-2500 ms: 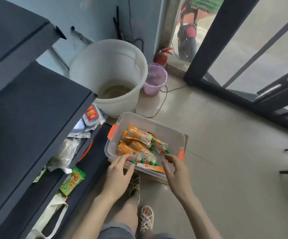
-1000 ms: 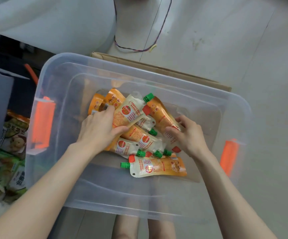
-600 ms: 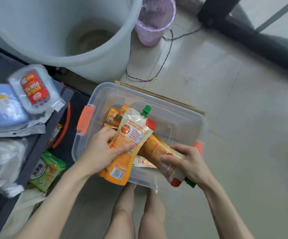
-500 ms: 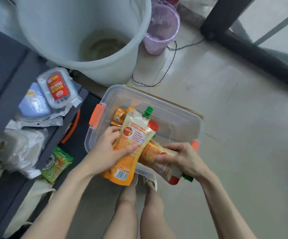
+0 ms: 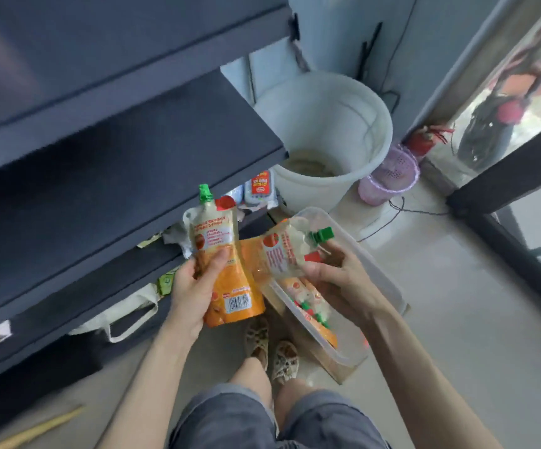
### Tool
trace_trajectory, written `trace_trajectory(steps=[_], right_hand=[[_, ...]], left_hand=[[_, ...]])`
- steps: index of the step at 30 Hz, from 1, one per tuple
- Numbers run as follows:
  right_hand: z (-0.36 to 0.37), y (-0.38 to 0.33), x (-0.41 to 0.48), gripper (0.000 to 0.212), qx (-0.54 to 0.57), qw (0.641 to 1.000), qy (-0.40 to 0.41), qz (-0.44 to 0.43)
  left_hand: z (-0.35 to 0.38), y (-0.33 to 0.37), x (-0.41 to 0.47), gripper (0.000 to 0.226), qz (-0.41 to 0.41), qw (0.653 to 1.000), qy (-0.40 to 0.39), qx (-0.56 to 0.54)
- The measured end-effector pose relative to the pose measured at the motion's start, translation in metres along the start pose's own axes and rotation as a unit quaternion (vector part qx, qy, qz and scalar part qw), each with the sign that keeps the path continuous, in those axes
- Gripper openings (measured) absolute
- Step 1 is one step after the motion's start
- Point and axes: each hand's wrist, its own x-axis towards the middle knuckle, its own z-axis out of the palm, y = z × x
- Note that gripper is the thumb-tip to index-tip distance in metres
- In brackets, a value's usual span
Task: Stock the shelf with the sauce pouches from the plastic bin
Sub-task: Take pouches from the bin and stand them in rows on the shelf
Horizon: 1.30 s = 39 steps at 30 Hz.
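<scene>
Upright pouch (image 5: pixel 220 264) in the left hand (image 5: pixel 194 290), level pouch (image 5: pixel 283 254) in the right hand (image 5: pixel 337 280), both at the plastic bin (image 5: pixel 379 267).
The upright one stands just left of the bin, long axis vertical, green cap up and barcode end down, with the left hand's fingers wrapped round its lower half. The level one hangs over the bin, its cap pointing right, and the right hand's curled fingers grip it near the spout. More pouches (image 5: pixel 308 299) lie inside the bin. The dark shelf (image 5: pixel 117 176) runs left of the bin, and a white bucket (image 5: pixel 324 134) stands beyond it.
</scene>
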Motion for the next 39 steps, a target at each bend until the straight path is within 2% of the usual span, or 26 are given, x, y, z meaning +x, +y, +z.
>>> trace_trajectory(steps=[3,8,14,17,21,22,25,27,29,31,34,38,39], right_hand=[[0.051,-0.008,0.008,0.063,0.004,0.997,-0.065,-0.045],[0.128,-0.026,0.023,0.040,-0.026,0.986,-0.157,-0.053],[0.216,-0.040,0.039,0.082,-0.079,0.970,-0.220,-0.071],[0.259,-0.042,0.047,0.089,-0.096,0.970,-0.209,-0.083],[0.310,-0.039,0.058,0.047,-0.148,0.966,-0.187,-0.104],[0.322,-0.039,0.061,0.044,-0.157,0.964,-0.183,-0.110],[0.362,-0.044,0.069,0.054,-0.192,0.955,-0.176,-0.141],[0.388,-0.047,0.075,0.062,-0.245,0.940,-0.164,-0.174],[0.408,-0.049,0.083,0.059,-0.278,0.927,-0.141,-0.210],[0.422,-0.052,0.093,0.047,-0.287,0.921,-0.125,-0.232],[0.435,-0.056,0.108,0.035,-0.291,0.922,-0.114,-0.230],[0.450,-0.062,0.126,0.044,-0.299,0.925,-0.099,-0.213],[0.453,-0.064,0.130,0.049,-0.297,0.927,-0.096,-0.207]], left_hand=[[-0.014,0.017,-0.030,0.062,0.021,0.995,0.059,-0.078],[-0.046,0.051,-0.066,0.066,0.046,0.983,0.099,-0.147],[-0.096,0.087,-0.094,0.064,0.071,0.976,0.092,-0.184],[-0.126,0.099,-0.101,0.052,0.089,0.973,0.098,-0.190],[-0.170,0.119,-0.106,0.039,0.143,0.968,0.124,-0.165],[-0.182,0.126,-0.106,0.036,0.171,0.964,0.129,-0.160],[-0.221,0.151,-0.100,0.037,0.224,0.947,0.128,-0.189],[-0.244,0.169,-0.092,0.042,0.236,0.943,0.096,-0.213],[-0.265,0.186,-0.084,0.043,0.252,0.942,0.061,-0.213],[-0.282,0.204,-0.076,0.042,0.260,0.944,0.024,-0.203],[-0.302,0.227,-0.061,0.041,0.256,0.948,-0.023,-0.185],[-0.319,0.252,-0.036,0.058,0.233,0.961,-0.023,-0.146],[-0.322,0.257,-0.030,0.056,0.230,0.963,-0.029,-0.141]])
